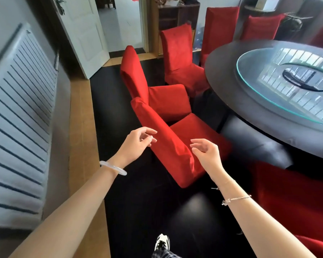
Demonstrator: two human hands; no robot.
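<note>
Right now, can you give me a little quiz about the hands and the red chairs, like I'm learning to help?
1. True or false: the left hand rests flat on the seat of the nearest red chair.
2. Which wrist wears the white bangle? A) left B) right C) neither
3. Fill in: the glass turntable lies on the round dark ____.

Key
1. False. The left hand is open beside the chair's back, and the right hand is open on the other side. Neither holds anything.
2. A.
3. table.
</note>
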